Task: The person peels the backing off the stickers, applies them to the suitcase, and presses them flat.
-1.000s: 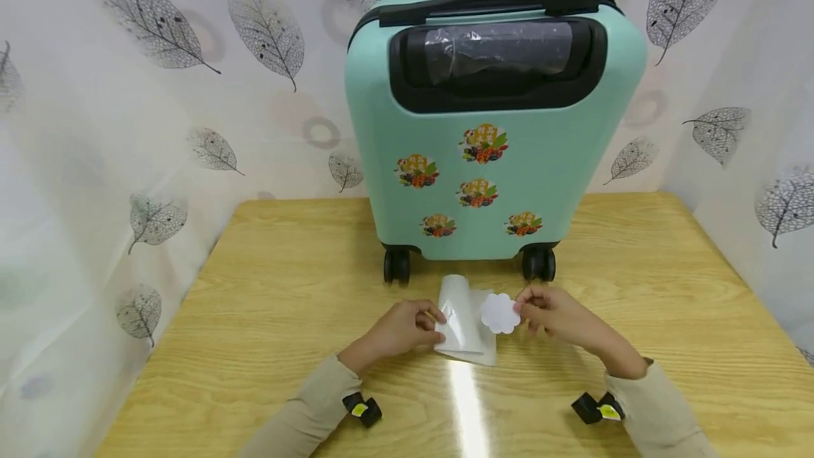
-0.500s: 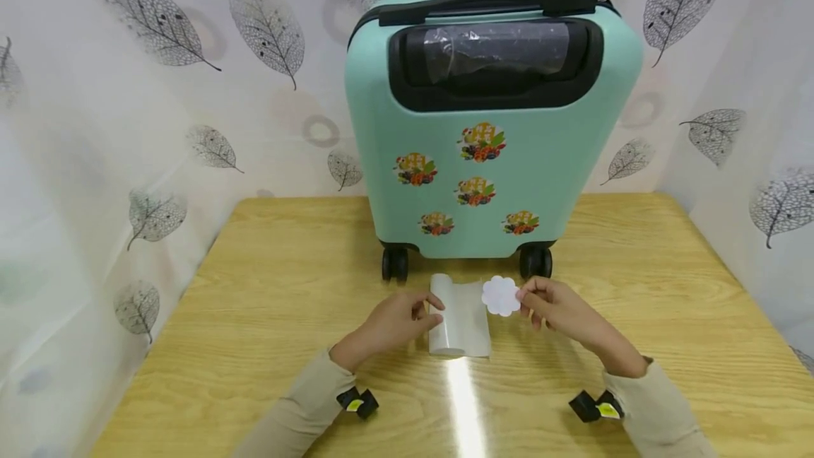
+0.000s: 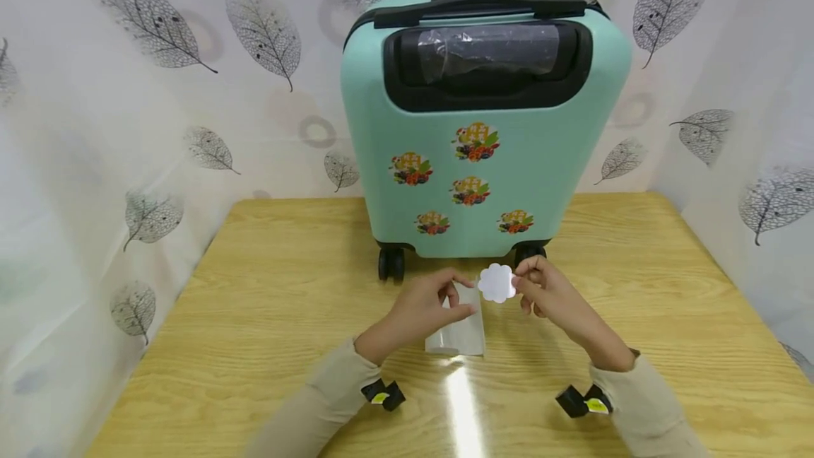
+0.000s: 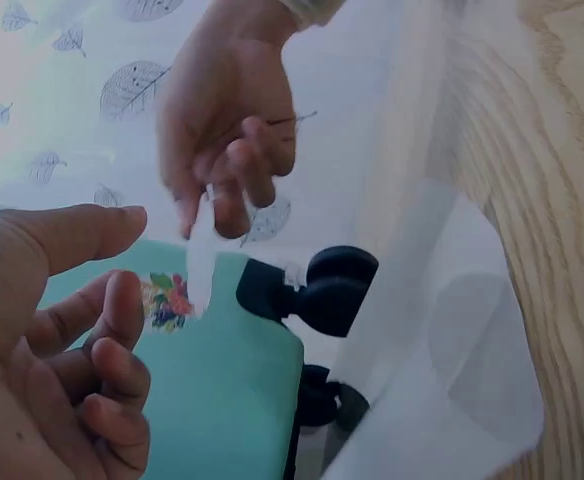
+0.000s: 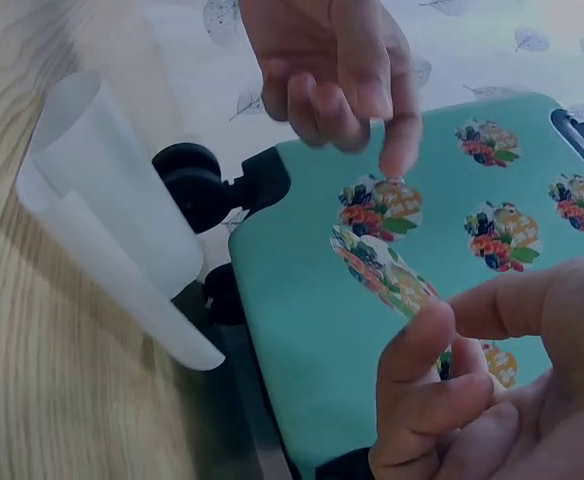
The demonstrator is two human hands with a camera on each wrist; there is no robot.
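Note:
My right hand (image 3: 553, 295) pinches the edge of a scalloped sticker (image 3: 496, 283) between thumb and forefinger, its white back facing up in the head view. In the right wrist view the sticker's printed fruit side (image 5: 377, 265) shows. From the left my left hand (image 3: 416, 309) reaches toward the sticker, thumb and forefinger spread, holding nothing; a gap separates them from it in the left wrist view. Under that hand lies a curled, glossy backing sheet (image 3: 464, 338), partly hidden. Behind stands a mint-green suitcase (image 3: 553, 154) with several fruit stickers (image 3: 475, 141) on its front.
The suitcase stands upright on black wheels (image 3: 391, 263) at the back of the wooden table (image 3: 286, 288). A leaf-patterned white curtain (image 3: 280, 112) encloses the back and sides. Bright light reflects off the tabletop.
My left hand has let go of the backing sheet and moved right toward the sticker. My right hand has raised the sticker away from the sheet, toward the suitcase. The sheet has curled and shifted slightly left.

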